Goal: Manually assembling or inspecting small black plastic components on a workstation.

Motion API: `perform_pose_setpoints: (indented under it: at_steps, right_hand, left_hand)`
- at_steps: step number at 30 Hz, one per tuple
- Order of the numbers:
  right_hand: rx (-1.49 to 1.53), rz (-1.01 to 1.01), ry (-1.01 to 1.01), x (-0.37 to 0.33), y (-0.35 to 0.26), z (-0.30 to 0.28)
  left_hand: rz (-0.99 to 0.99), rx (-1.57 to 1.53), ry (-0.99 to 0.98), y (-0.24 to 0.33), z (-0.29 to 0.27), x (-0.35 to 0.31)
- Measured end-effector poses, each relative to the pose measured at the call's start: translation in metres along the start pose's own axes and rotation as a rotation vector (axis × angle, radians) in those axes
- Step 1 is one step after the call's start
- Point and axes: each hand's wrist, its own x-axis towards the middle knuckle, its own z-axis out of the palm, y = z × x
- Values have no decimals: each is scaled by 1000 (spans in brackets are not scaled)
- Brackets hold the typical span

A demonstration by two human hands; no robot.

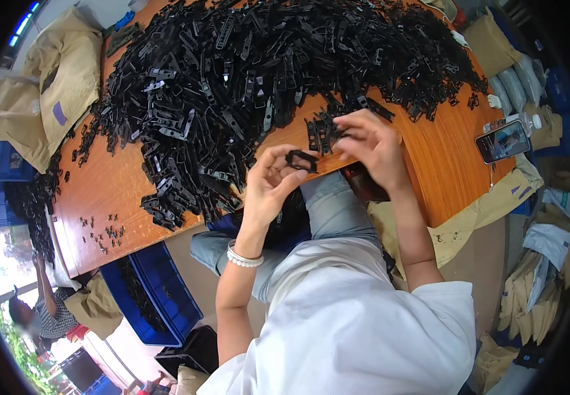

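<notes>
My left hand (pixel 273 176) is closed on a small black plastic frame (pixel 302 161), held between thumb and fingers over the table's front edge. Its middle is an open rectangle. To its right, my right hand (pixel 378 150) has bent fingers drawn toward the thumb; a dark bit shows at the fingertips, too small to make out. Just left of those fingertips lies a small cluster of black plastic parts (pixel 322 133) on the wooden table (pixel 453 155). Beyond both hands spreads a large heap of long black plastic parts (pixel 222 85).
A phone (pixel 503 142) stands at the table's right edge by a clear bottle (pixel 536 121). Tiny dark pieces (pixel 104 232) lie at the left front. Below is a blue crate (pixel 156 293). Brown sacks (pixel 67 79) sit far left, where another person (pixel 44 309) reaches toward the table.
</notes>
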Motion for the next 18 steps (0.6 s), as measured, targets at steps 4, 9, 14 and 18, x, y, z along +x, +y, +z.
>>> perform_pose_setpoints:
  at_steps: [4,9,14,18]
  right_hand:
    - [-205,-117,17,-12,-2,23]
    - [-258,110,-175,-8,-8,18]
    - [-22,215,-302,-5,-5,13]
    - [36,50,-439,-3,9,13]
  left_hand:
    - [11,32,0,-1,2,-5]
    - [46,90,-13,-2,-4,-11]
    - [42,-57,-42,0,-6,-17]
    - [6,-126,-102,-1,-11,-20]
